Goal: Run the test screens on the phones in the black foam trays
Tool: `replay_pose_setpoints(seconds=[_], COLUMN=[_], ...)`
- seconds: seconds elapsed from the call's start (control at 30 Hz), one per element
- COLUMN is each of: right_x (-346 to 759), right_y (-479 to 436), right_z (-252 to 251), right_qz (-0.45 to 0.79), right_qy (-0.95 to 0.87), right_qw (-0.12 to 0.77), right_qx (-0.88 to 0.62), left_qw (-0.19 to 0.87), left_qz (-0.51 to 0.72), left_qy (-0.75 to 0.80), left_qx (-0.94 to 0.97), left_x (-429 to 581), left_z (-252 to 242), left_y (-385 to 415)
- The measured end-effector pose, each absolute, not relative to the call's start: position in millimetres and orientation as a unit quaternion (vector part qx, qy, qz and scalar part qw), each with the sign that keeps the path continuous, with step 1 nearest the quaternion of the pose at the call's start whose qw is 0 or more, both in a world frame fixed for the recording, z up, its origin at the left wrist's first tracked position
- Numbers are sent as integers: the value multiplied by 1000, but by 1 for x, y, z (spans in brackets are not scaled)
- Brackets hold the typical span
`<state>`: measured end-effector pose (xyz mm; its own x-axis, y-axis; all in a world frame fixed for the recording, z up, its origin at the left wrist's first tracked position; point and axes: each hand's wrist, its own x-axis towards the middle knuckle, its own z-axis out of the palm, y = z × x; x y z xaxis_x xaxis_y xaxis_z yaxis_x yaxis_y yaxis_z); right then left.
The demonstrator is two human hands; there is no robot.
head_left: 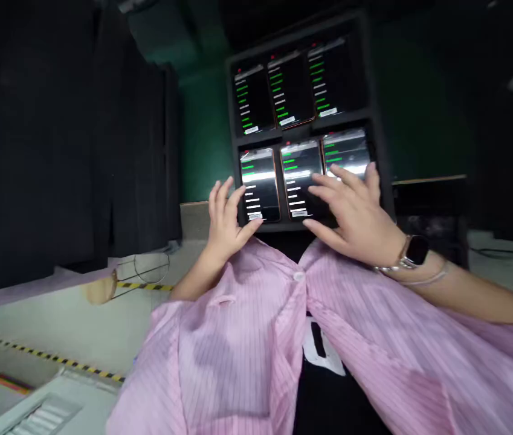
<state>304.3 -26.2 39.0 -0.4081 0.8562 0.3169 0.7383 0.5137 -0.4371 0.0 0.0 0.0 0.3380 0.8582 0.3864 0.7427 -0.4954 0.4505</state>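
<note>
I hold up a black tray (304, 118) in front of me, with two rows of three phones each. The upper phones (290, 90) and the lower left phone (260, 181) show lit screens with green and white lines. My left hand (226, 220) grips the tray's lower left edge, fingers on the front and thumb under it. My right hand (356, 220) lies spread over the lower middle and right phones, thumb hooked at the tray's bottom edge. A smartwatch (414, 251) is on my right wrist. Pink striped sleeves (238, 338) cover my arms and chest.
Black curtains (57, 151) hang at the left, a green wall (202, 139) stands behind the tray. Yellow-black tape (57, 360) runs over the pale floor. A wire frame (147, 269) lies at the left. A dark bench (432, 199) is at the right.
</note>
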Motion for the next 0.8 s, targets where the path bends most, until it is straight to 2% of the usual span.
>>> replay_pose_setpoints(seconds=[0.2,0.67,0.8], right_x=[290,284,303], right_y=[-25,-26,-30], right_z=[7,8,14], right_qz=[118,105,91], right_qy=[-826,-845,-820], right_qw=[244,186,208], right_qx=[-495,-491,-526], left_qw=[177,149,153], left_qz=[231,152,144], left_qy=[553,582,580], left_qx=[781,785,787], left_x=[9,15,14], left_z=[-15,6,5], left_y=[4,11,12])
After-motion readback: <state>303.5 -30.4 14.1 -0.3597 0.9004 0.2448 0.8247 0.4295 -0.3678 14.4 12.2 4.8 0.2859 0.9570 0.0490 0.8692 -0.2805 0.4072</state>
